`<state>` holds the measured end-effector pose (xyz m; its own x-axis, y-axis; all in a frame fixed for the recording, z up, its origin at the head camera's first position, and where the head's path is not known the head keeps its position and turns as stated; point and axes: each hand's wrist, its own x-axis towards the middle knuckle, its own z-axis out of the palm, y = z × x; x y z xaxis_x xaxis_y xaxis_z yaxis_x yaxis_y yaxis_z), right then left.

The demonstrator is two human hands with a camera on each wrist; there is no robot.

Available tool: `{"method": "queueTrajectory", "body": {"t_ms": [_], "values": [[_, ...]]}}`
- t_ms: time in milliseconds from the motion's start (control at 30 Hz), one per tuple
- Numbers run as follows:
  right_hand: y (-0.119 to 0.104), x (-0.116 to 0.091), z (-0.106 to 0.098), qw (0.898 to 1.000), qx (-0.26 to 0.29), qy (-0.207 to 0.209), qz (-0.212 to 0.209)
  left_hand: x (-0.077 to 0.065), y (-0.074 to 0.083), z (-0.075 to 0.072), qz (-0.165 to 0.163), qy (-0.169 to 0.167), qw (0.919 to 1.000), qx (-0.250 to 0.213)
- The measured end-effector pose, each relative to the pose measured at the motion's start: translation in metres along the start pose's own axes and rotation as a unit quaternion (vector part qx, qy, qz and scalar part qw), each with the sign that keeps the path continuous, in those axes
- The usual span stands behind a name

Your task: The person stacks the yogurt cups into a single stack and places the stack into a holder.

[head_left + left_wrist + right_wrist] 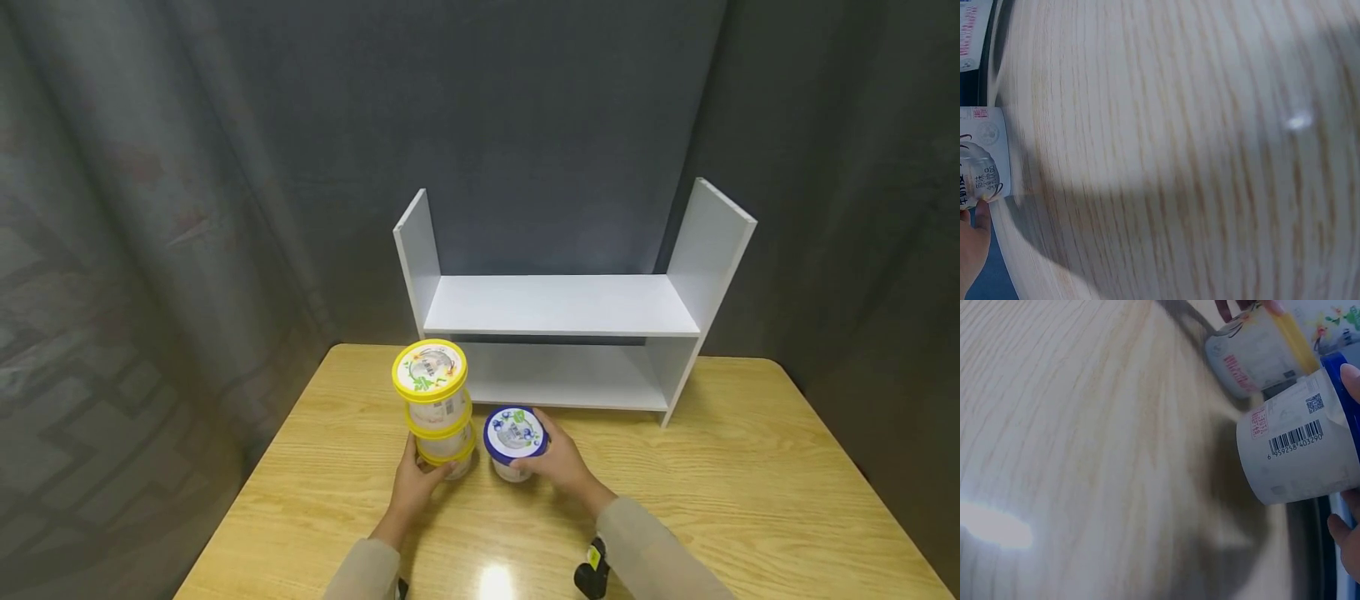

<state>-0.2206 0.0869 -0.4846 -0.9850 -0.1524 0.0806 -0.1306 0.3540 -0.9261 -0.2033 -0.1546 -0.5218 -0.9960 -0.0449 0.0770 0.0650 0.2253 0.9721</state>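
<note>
Three yellow-lidded yogurt tubs (438,414) are stacked upright on the wooden table, left of centre. My left hand (417,483) holds the lowest tub, thumb on its front and fingers round its left side. In the left wrist view the thumb presses the printed wall of that white tub (980,156). A blue-lidded yogurt tub (516,435) with a blueberry picture is just right of the stack. My right hand (558,458) grips it by the lid from the right. Its barcode side (1294,440) faces the right wrist camera, where a shadow lies beside its base.
A white two-tier shelf (562,304) stands behind the tubs, its left front partly hidden by the stack. The wooden table (750,500) extends to both sides. Grey curtains (525,125) hang behind and at the sides.
</note>
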Motion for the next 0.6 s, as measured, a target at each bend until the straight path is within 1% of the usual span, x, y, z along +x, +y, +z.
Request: {"method": "queueTrajectory", "body": {"t_ms": [167,333,500,600], "values": [[-0.008,0.000,-0.007,1.000,-0.007,-0.004,-0.001,0.000,0.001,0.000,0.000,0.004,1.0000,-0.005],[-0.018,0.001,-0.015,1.000,-0.020,-0.004,-0.003,-0.001,0.005,0.000,-0.007,-0.006,0.9999,-0.011],[-0.031,0.004,-0.025,1.000,-0.023,-0.004,-0.008,-0.007,0.021,-0.002,-0.014,-0.017,0.9995,-0.024],[-0.038,0.006,-0.031,1.000,-0.026,-0.003,-0.014,-0.011,0.031,-0.002,-0.013,-0.018,0.9996,-0.017]]}}
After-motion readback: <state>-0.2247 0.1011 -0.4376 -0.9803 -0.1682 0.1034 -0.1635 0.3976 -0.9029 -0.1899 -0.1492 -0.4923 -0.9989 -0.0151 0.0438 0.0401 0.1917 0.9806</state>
